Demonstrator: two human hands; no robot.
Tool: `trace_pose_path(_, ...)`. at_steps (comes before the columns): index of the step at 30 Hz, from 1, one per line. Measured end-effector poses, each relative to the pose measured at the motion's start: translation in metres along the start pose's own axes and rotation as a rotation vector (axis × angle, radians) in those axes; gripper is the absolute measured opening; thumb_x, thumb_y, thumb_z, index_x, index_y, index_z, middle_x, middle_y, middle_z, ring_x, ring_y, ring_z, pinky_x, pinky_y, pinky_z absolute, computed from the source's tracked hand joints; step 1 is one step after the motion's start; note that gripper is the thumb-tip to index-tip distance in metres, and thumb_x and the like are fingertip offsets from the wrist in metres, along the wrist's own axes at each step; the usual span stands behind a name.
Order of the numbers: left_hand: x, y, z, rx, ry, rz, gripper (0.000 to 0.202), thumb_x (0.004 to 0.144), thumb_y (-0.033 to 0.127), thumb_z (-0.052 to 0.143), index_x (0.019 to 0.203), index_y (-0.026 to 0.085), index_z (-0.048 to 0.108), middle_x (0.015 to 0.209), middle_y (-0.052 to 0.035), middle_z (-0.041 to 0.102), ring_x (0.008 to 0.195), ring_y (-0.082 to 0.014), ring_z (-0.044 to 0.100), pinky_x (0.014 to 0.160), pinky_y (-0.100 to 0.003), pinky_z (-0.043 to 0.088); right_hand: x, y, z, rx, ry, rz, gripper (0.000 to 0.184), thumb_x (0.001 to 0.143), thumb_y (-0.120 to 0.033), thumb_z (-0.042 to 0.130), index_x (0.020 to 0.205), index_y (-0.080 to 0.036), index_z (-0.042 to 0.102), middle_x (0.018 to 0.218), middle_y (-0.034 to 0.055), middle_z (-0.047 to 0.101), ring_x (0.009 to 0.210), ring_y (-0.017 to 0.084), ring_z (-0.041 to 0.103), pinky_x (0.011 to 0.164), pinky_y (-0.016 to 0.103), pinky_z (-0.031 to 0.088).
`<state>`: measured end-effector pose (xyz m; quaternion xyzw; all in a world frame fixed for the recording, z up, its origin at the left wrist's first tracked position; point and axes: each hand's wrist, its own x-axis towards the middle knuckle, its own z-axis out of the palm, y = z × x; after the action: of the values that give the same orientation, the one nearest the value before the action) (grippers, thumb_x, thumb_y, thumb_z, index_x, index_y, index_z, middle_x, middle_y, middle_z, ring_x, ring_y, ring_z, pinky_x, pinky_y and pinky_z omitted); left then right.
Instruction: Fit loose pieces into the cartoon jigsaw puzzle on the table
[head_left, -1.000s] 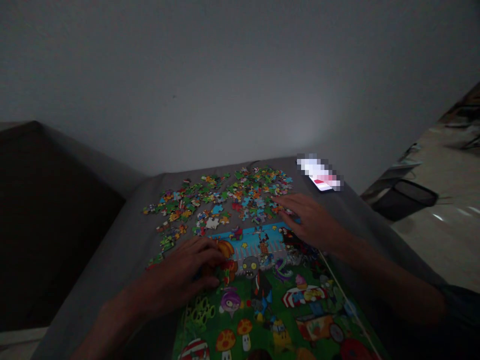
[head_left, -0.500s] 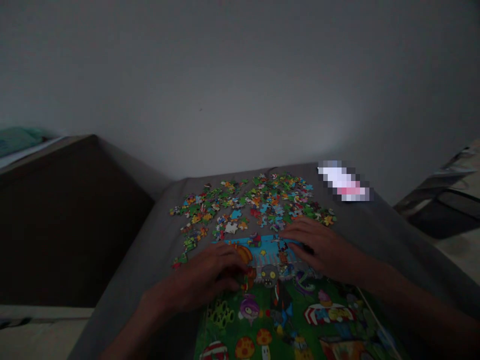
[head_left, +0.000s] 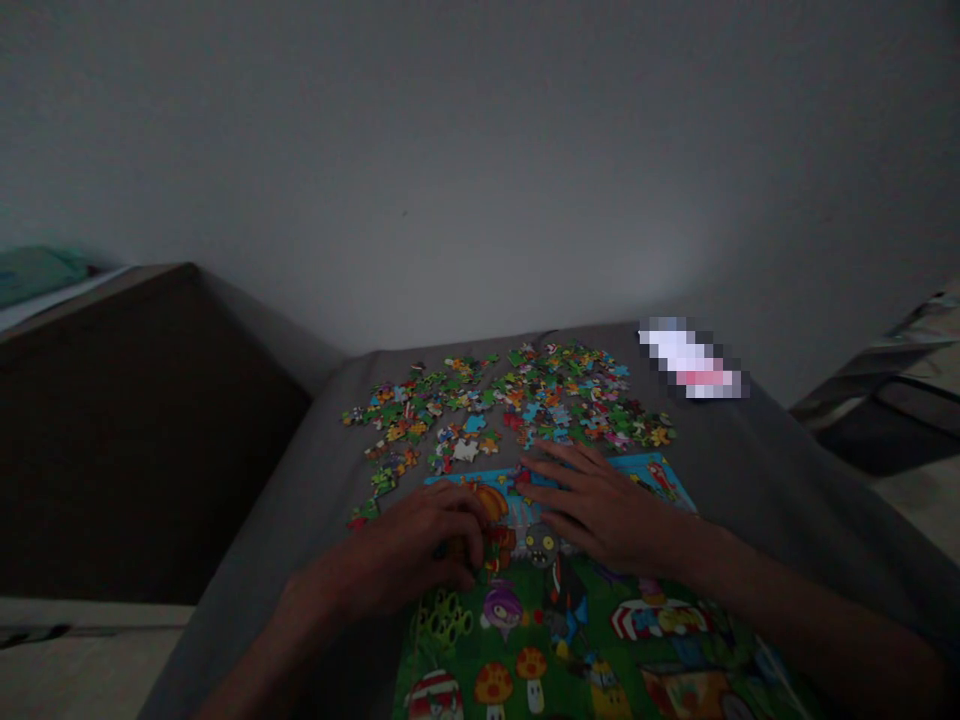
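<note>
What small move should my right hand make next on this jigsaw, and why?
Probably pick up the light-blue loose piece with your right hand: that hand rests on the blue top edge of the assembled puzzle, and the piece's colour seems to match it.

Both the left hand [head_left: 397, 550] and the right hand [head_left: 607, 510] are bare, and nothing is worn on them. The fingers [head_left: 555, 490] are long and slim, with plain, unmarked backs to the hands. The left forearm [head_left: 255, 670] and the right forearm [head_left: 810, 630] are bare as well, widening from narrow wrists. The light is too dim to make out nails or fine marks on the skin.
</note>
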<state>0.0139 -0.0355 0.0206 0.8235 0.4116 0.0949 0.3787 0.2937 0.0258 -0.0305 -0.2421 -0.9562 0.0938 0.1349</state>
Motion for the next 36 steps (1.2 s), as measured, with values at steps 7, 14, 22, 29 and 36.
trace_pose_path(7, -0.001, 0.005, 0.002, -0.012, -0.066, -0.056, 0.043, 0.09, 0.01, 0.066, 0.126, 0.034, 0.063, 0.115, -0.0004, 0.065, 0.107, -0.0193, 0.059, 0.098, -0.036, 0.046, -0.001, 0.004, 0.002, 0.152, 0.071, -0.066, 0.023, 0.104, -0.029, 0.056, 0.119, -0.023, 0.072, 0.128, 0.0084, 0.071, 0.133, 0.029, 0.053, 0.113, 0.056, 0.043)
trace_pose_path(14, 0.002, 0.006, 0.002, 0.028, -0.04, 0.0, 0.025, 0.093, 0.022, 0.07, 0.116, 0.033, 0.072, 0.127, -0.0007, 0.064, 0.12, -0.0208, 0.057, 0.106, -0.037, 0.045, 0.0, -0.008, -0.009, 0.18, -0.022, 0.06, 0.031, 0.101, -0.028, 0.059, 0.13, -0.02, 0.068, 0.126, 0.0138, 0.062, 0.122, 0.032, 0.051, 0.102, 0.053, 0.049)
trace_pose_path(22, 0.003, 0.013, 0.006, 0.058, -0.009, -0.061, 0.009, 0.092, 0.016, 0.069, 0.094, 0.024, 0.068, 0.123, -0.0003, 0.062, 0.119, -0.0196, 0.057, 0.104, -0.035, 0.045, -0.005, -0.006, -0.018, 0.35, -0.078, 0.058, 0.008, 0.099, -0.024, 0.063, 0.105, -0.024, 0.068, 0.118, 0.0068, 0.063, 0.116, 0.025, 0.054, 0.104, 0.045, 0.045)
trace_pose_path(29, -0.002, 0.01, 0.005, 0.135, 0.005, -0.137, 0.041, 0.09, 0.019, 0.074, 0.126, 0.034, 0.062, 0.129, -0.0001, 0.06, 0.121, -0.0234, 0.056, 0.104, -0.039, 0.043, -0.007, -0.018, -0.03, 0.351, -0.182, 0.086, 0.033, 0.1, -0.025, 0.063, 0.132, -0.024, 0.064, 0.128, 0.0078, 0.061, 0.121, 0.025, 0.054, 0.106, 0.043, 0.044)
trace_pose_path(36, -0.001, 0.002, 0.005, 0.133, -0.054, -0.109, 0.031, 0.082, 0.039, 0.084, 0.106, 0.029, 0.067, 0.121, 0.0006, 0.062, 0.115, -0.0225, 0.056, 0.097, -0.034, 0.043, -0.007, -0.015, -0.03, 0.382, -0.19, 0.086, 0.014, 0.099, -0.022, 0.063, 0.112, -0.022, 0.07, 0.119, 0.0056, 0.063, 0.116, 0.022, 0.057, 0.103, 0.038, 0.044)
